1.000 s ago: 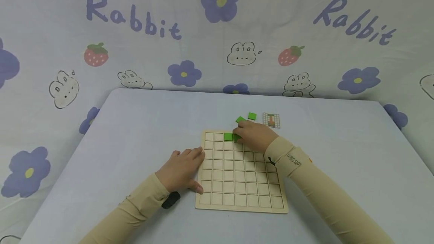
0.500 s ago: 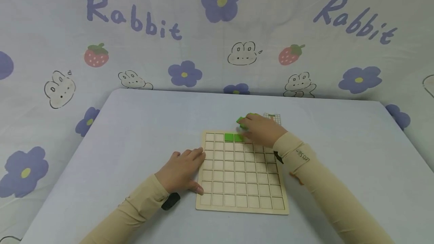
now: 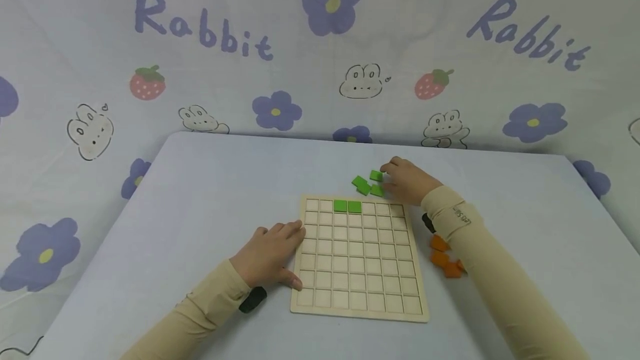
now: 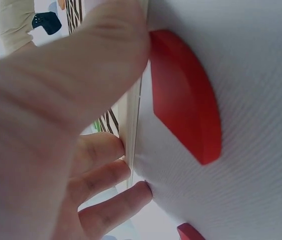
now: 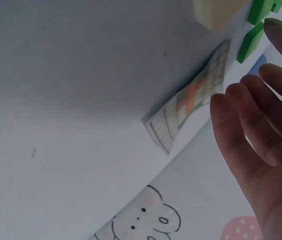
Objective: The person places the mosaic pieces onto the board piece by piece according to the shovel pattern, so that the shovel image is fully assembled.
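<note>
A pale wooden grid board (image 3: 356, 280) lies on the white table, with two green square tiles (image 3: 340, 206) side by side in its far row. My left hand (image 3: 267, 257) rests along the board's left edge, fingers and thumb spread against it. Beyond the board, my right hand (image 3: 411, 181) hovers at the right of several loose green tiles (image 3: 376, 175). Its fingers are relaxed and apart, and the right wrist view shows nothing in them. A small printed card (image 5: 193, 97) with a grid picture lies under that hand, hidden from the head view.
Several orange tiles (image 3: 440, 259) lie right of the board, partly under the right forearm. In the left wrist view, a red piece with a curved edge (image 4: 183, 95) is on the table near the left thumb, another red piece (image 4: 189, 232) farther off.
My right hand has left the second green tile in the far row and moved right past the loose green tiles, uncovering them. Orange tiles have come into view. The left hand stays put.
</note>
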`<action>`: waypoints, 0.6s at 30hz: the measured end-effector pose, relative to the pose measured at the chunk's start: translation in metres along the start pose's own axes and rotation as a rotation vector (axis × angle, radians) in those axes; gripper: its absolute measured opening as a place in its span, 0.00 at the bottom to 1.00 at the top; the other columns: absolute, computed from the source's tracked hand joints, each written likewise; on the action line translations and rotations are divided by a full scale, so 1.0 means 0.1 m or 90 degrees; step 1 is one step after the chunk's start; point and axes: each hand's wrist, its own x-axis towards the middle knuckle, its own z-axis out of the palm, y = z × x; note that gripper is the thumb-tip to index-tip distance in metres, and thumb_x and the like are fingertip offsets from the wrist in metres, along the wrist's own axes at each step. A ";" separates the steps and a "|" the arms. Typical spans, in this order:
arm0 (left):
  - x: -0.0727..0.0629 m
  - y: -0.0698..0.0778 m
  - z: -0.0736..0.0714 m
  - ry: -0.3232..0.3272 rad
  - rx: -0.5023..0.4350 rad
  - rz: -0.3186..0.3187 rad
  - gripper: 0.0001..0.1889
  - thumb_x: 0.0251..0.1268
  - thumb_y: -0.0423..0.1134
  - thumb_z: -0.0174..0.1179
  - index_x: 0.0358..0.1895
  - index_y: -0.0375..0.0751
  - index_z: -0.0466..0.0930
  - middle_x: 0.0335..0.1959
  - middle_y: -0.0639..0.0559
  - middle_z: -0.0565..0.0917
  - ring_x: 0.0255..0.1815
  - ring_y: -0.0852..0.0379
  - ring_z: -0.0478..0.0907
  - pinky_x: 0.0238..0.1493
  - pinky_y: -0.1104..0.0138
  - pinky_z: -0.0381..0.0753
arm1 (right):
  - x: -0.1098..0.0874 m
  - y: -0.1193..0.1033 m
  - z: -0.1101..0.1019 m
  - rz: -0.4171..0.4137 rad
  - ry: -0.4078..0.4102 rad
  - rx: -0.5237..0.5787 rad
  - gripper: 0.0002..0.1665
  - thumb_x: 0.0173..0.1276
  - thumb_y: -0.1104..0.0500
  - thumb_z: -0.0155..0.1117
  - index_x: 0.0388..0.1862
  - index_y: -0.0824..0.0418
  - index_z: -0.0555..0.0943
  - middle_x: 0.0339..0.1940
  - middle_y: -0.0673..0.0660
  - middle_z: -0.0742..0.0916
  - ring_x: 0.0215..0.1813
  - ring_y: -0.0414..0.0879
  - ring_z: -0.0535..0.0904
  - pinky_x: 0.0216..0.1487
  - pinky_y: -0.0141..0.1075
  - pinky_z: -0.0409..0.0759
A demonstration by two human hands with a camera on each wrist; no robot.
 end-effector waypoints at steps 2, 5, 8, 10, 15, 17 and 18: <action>0.00 0.00 0.00 -0.001 -0.004 -0.004 0.52 0.42 0.64 0.68 0.68 0.32 0.64 0.69 0.38 0.66 0.65 0.42 0.67 0.51 0.45 0.72 | 0.02 0.02 0.01 0.004 -0.001 0.014 0.24 0.71 0.59 0.59 0.61 0.70 0.73 0.55 0.67 0.77 0.57 0.58 0.75 0.58 0.49 0.74; -0.01 0.00 0.00 -0.003 -0.010 -0.009 0.52 0.42 0.63 0.68 0.68 0.32 0.64 0.69 0.38 0.66 0.65 0.42 0.67 0.51 0.46 0.72 | 0.06 0.02 0.02 0.021 -0.011 0.025 0.24 0.71 0.58 0.59 0.61 0.69 0.73 0.56 0.66 0.77 0.57 0.57 0.76 0.58 0.49 0.75; -0.01 0.00 0.00 -0.004 -0.009 -0.010 0.52 0.42 0.64 0.68 0.68 0.32 0.64 0.70 0.38 0.66 0.66 0.43 0.67 0.51 0.46 0.71 | 0.11 0.01 0.02 0.025 -0.014 0.016 0.24 0.71 0.58 0.59 0.61 0.69 0.73 0.56 0.66 0.77 0.57 0.57 0.76 0.59 0.48 0.74; -0.01 -0.01 0.00 -0.004 -0.004 -0.008 0.52 0.42 0.64 0.68 0.68 0.32 0.64 0.70 0.39 0.66 0.66 0.43 0.67 0.51 0.46 0.71 | 0.14 0.01 0.01 0.022 -0.014 0.008 0.24 0.71 0.58 0.60 0.61 0.69 0.73 0.55 0.65 0.77 0.57 0.57 0.76 0.58 0.48 0.74; 0.00 -0.01 -0.02 -0.003 -0.003 -0.003 0.52 0.43 0.65 0.67 0.69 0.33 0.64 0.70 0.39 0.65 0.66 0.43 0.67 0.51 0.46 0.72 | 0.23 0.03 0.01 0.024 -0.016 0.003 0.23 0.70 0.58 0.60 0.60 0.68 0.75 0.53 0.64 0.79 0.55 0.56 0.77 0.58 0.47 0.74; 0.00 -0.01 -0.04 -0.004 -0.009 -0.004 0.52 0.43 0.64 0.67 0.69 0.33 0.64 0.70 0.39 0.66 0.66 0.43 0.66 0.51 0.46 0.72 | 0.26 0.03 0.01 0.017 -0.019 0.002 0.22 0.70 0.58 0.60 0.58 0.68 0.76 0.52 0.63 0.80 0.54 0.55 0.77 0.57 0.47 0.75; 0.00 -0.01 -0.04 -0.005 -0.011 -0.005 0.52 0.43 0.64 0.67 0.69 0.33 0.64 0.70 0.39 0.66 0.66 0.43 0.66 0.51 0.46 0.72 | 0.27 0.04 0.01 0.010 -0.019 -0.001 0.21 0.70 0.58 0.60 0.58 0.68 0.77 0.51 0.63 0.80 0.53 0.54 0.78 0.56 0.47 0.75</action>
